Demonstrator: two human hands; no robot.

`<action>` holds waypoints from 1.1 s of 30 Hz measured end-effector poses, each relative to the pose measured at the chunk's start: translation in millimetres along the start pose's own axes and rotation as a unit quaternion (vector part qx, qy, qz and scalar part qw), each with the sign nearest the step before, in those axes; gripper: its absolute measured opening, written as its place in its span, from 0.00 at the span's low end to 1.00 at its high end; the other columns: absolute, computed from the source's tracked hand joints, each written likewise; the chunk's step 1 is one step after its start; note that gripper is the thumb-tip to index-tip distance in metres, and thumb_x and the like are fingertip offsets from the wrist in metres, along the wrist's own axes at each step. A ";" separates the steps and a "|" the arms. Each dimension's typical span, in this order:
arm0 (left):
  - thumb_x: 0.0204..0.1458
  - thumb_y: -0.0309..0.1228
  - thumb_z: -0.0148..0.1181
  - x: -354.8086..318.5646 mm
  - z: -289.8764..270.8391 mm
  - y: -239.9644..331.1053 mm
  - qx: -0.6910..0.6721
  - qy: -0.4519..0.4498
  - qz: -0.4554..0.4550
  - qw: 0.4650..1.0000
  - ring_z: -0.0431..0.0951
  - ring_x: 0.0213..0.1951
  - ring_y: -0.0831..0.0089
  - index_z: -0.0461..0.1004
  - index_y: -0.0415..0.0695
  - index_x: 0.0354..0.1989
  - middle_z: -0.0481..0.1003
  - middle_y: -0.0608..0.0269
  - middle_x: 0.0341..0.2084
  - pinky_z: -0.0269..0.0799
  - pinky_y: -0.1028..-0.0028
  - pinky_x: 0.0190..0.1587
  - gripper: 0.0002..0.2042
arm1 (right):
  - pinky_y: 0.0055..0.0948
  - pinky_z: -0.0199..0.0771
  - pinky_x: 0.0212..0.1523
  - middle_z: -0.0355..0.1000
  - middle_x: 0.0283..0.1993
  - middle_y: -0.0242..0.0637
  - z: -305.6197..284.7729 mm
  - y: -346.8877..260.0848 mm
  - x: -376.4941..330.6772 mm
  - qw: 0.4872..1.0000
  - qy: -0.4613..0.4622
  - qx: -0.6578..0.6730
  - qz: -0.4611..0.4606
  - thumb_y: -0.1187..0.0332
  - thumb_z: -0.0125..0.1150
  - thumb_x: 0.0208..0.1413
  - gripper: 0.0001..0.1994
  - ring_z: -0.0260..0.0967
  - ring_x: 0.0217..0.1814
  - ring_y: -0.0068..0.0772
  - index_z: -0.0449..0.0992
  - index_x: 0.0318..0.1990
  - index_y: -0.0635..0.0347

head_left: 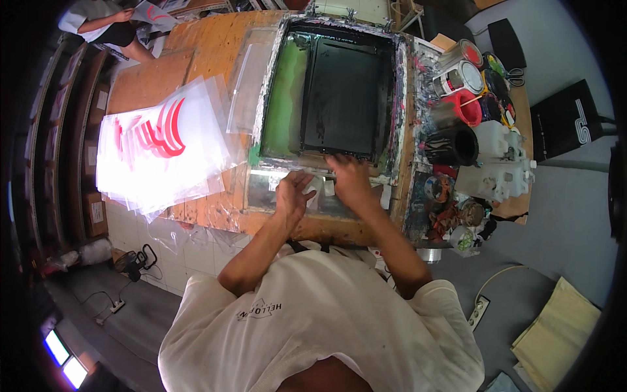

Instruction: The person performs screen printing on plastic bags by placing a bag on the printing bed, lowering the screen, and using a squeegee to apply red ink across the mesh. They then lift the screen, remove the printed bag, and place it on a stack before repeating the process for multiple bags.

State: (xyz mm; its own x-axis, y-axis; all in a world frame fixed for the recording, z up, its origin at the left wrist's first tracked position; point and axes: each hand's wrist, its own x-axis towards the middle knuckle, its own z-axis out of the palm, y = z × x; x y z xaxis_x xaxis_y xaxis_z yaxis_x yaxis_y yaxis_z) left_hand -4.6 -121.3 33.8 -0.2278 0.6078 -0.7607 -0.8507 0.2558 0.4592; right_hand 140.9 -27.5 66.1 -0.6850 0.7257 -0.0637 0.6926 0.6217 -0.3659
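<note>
Both hands at the near edge of the printing frame (330,91) on the wooden worktop (209,46): left hand (294,193) open, fingers spread over a clear sheet (320,189); right hand (349,178) flat, pressing the frame's lower rail (grip hard to tell). Stack of red-printed clear sheets (160,140) well left; paint cans (460,75) right.

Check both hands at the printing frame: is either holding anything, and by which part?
Cannot be told for sure. The left hand and right hand lie over a clear sheet at the near edge of the printing frame; no grip shows.
</note>
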 end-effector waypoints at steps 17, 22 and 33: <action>0.60 0.36 0.46 -7.9 2.3 0.4 0.011 0.021 0.002 1.000 0.63 0.60 0.52 0.64 0.45 0.43 0.62 0.48 0.54 0.64 0.43 0.58 0.09 | 0.64 0.58 0.59 0.75 0.50 0.39 -20.2 116.7 245.8 0.982 0.156 -0.095 0.045 0.74 0.56 0.51 0.17 0.69 0.58 0.43 0.76 0.50 0.52; 0.60 0.37 0.46 -13.9 9.4 5.1 -0.003 0.032 0.000 0.999 0.65 0.59 0.52 0.65 0.48 0.41 0.65 0.51 0.50 0.63 0.42 0.58 0.07 | 0.50 0.72 0.54 0.77 0.49 0.46 -63.6 136.8 272.4 0.997 0.049 -0.040 0.052 0.75 0.58 0.48 0.24 0.74 0.51 0.51 0.76 0.56 0.47; 0.56 0.35 0.55 -35.8 11.6 30.9 0.011 -0.096 0.071 0.993 0.76 0.48 0.58 0.70 0.46 0.41 0.76 0.59 0.40 0.68 0.53 0.55 0.08 | 0.50 0.67 0.48 0.73 0.43 0.43 -93.3 -13.5 12.8 0.999 0.021 -0.021 -0.026 0.76 0.59 0.40 0.25 0.71 0.48 0.51 0.70 0.52 0.56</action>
State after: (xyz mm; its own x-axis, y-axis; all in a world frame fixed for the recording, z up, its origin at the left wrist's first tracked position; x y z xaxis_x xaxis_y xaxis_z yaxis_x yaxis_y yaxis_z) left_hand -17.3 -126.4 80.5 -0.2481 0.7702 -0.5876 -0.8059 0.1726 0.5664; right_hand 143.8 0.8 156.8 -0.7105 0.7036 -0.0074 0.6665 0.6696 -0.3278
